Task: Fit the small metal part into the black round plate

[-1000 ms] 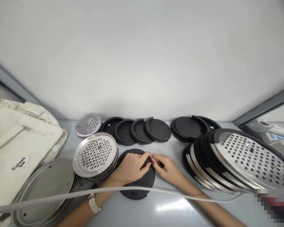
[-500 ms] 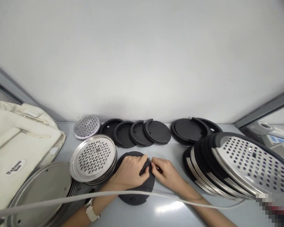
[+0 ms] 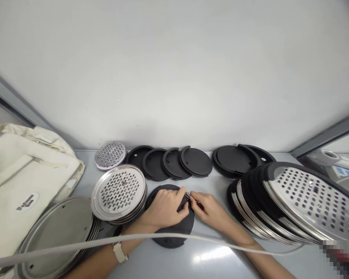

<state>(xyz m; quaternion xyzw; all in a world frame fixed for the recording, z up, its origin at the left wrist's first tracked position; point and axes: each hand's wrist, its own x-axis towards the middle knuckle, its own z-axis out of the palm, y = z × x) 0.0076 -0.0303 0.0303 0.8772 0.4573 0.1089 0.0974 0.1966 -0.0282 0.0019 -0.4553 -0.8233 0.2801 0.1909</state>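
On the grey table before me lies a black round disc (image 3: pixel 174 230), partly covered by my left hand (image 3: pixel 167 207). The left thumb and fingers close around a small black piece (image 3: pixel 184 204) above the disc; its kind is hard to make out. Just to the right, my right hand (image 3: pixel 208 207) is closed in a pinch at a small shiny metal piece (image 3: pixel 187 195) at the end of the black one. The fingertips of both hands nearly meet there.
Perforated metal discs (image 3: pixel 119 192) are stacked left, beside plain metal plates (image 3: pixel 58 228) and a cream bag (image 3: pixel 26 174). Black round lids (image 3: pixel 196 162) line the wall. A large stack of perforated plates (image 3: pixel 317 197) leans right. A white cable (image 3: pixel 151 235) crosses the foreground.
The whole view has shifted slightly, so things appear a little further right. Both hands keep their closed grips at the same spot over the disc.
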